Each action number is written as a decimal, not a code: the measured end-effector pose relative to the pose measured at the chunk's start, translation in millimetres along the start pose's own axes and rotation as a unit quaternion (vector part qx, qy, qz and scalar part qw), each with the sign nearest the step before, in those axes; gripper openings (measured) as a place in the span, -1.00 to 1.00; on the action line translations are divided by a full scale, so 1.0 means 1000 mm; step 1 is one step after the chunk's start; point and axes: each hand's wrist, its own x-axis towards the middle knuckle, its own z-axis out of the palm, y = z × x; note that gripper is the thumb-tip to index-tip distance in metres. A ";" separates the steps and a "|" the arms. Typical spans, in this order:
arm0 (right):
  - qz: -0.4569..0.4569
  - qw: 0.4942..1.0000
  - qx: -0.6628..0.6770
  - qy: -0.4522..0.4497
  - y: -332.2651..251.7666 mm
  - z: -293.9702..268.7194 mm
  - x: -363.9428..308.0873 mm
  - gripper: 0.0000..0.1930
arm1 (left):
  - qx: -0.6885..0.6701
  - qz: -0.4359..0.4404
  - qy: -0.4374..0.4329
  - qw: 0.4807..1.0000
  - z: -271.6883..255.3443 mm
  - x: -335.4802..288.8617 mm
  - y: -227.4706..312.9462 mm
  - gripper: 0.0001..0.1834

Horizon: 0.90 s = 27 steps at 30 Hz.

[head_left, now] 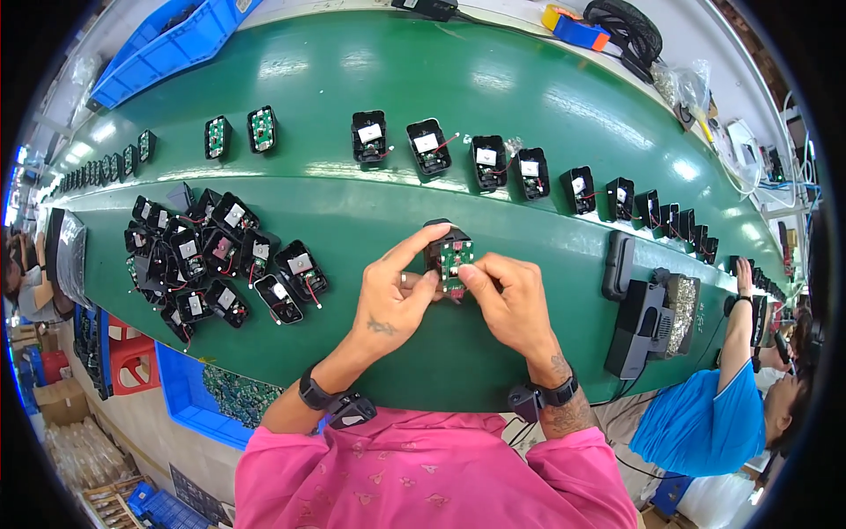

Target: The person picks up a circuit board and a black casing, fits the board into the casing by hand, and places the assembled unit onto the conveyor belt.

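In front of my chest, above the near side of the green bench, my left hand (392,286) grips a small black plastic housing (433,256), with index finger and thumb at its sides. A green circuit board (456,255) with reddish parts lies against the housing's open face. The thumb and fingers of my right hand (509,295) are closed on the board's lower right edge. Whether the board sits fully inside cannot be made out. Left of my hands is a heap of similar open black housings (188,256), some trailing red wires and white plugs.
More open housings (429,145) stand in a long line along the far half of the bench (352,225). To the right are a grey-black device (634,326) and a box of small metal parts (680,313). A blue bin (189,397) holds loose circuit boards. A person in blue (705,423) reaches onto the bench.
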 end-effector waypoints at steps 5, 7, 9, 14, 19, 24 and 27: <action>0.047 0.999 0.016 0.016 0.004 0.001 0.000 -0.73 | -0.110 -0.063 -0.036 0.991 0.001 0.001 0.004 -0.44; 0.055 0.998 0.012 0.011 0.005 0.001 -0.001 -0.72 | -0.102 -0.080 -0.029 0.991 0.002 0.001 0.005 -0.48; 0.063 0.998 0.009 0.006 0.005 0.001 -0.002 -0.72 | -0.094 -0.097 -0.022 0.991 0.002 0.001 0.006 -0.51; 0.080 0.997 0.005 0.009 0.005 0.005 -0.005 -0.69 | -0.075 -0.102 -0.015 0.992 0.005 -0.001 0.002 -0.54; 0.117 0.993 0.013 0.005 0.004 0.002 -0.004 -0.68 | -0.088 -0.119 -0.018 0.989 0.007 0.000 0.002 -0.58; 0.109 0.991 0.072 0.008 0.007 0.000 -0.006 -0.70 | -0.109 -0.136 -0.010 0.985 0.008 0.003 0.008 -0.54; 0.106 0.984 0.142 0.008 0.009 -0.008 -0.005 -0.72 | -0.280 -0.174 -0.024 0.944 0.004 0.008 0.008 -0.48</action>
